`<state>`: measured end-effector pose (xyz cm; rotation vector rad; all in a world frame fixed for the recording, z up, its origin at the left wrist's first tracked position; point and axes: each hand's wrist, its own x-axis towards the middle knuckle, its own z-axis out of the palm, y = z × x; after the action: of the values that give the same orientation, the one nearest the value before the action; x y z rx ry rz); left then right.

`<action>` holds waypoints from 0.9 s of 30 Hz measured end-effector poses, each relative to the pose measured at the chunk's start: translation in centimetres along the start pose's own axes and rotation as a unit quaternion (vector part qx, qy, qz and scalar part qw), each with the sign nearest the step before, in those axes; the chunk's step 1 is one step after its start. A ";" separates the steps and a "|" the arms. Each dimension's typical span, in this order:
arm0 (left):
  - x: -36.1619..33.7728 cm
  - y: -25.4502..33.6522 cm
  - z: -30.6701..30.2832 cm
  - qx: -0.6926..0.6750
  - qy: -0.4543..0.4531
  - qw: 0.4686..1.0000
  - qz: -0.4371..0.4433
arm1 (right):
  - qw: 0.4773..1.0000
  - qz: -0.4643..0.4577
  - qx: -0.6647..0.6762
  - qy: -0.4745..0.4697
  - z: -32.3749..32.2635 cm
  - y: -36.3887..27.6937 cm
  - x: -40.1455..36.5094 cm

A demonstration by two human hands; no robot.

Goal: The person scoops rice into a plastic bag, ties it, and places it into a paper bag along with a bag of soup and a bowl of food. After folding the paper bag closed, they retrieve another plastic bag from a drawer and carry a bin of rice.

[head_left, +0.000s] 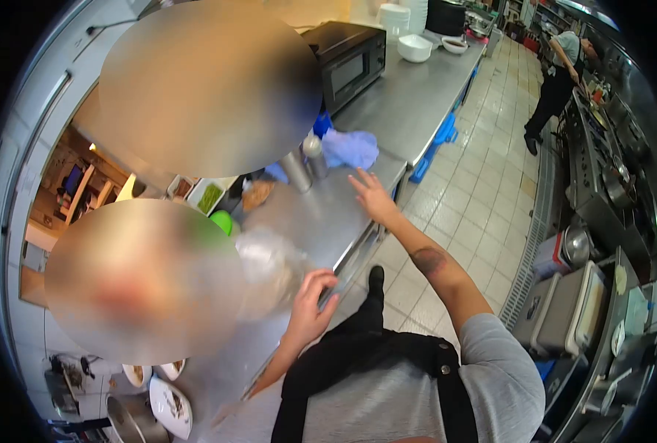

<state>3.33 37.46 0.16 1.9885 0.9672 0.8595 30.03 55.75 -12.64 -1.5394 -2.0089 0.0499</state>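
My right hand (373, 196) reaches over the counter's front edge with fingers stretched apart, holding nothing. Closest to it are a crumpled lavender cloth (352, 149) and two upright bottles, one grey (296, 172) and one with a pale top (314, 156). Lower down, my left hand (310, 314) is at the same edge, thumb apart from loosely bent fingers and nothing held. Right beside its fingers lies a clear plastic bag (271, 269), partly covered by a blurred patch. Both hands are above the steel counter (328, 214).
A tub of chopped greens (209, 196) and a green round item (222, 221) stand behind the bag. Farther along are a toaster oven (349, 70) and a white bowl (415, 49). Another person (557, 88) works at the stove (590, 159) across the tiled floor. Blurred patches hide the counter's left part.
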 end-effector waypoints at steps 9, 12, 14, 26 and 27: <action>23.5 -3.5 8.8 -0.088 0.020 0.992 -0.089 | 0.991 -0.086 -0.017 -0.106 5.0 15.9 12.9; 31.2 -3.1 10.1 -0.032 0.004 0.998 -0.046 | 0.979 -0.085 0.036 -0.181 3.4 16.6 14.7; 36.7 -2.9 11.3 0.002 0.011 1.000 -0.012 | 0.970 -0.089 0.087 -0.210 3.3 17.8 15.7; 55.7 -0.5 25.4 0.074 0.141 0.979 -0.126 | 0.832 -0.338 0.345 -0.273 1.5 38.9 22.2; 56.8 -0.1 26.3 0.073 0.150 0.977 -0.132 | 0.843 -0.327 0.284 -0.319 -3.1 41.1 25.7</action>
<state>52.25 76.47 0.66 1.8244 1.4697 0.9753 63.35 91.06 -14.46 -0.4238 -2.5910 0.8977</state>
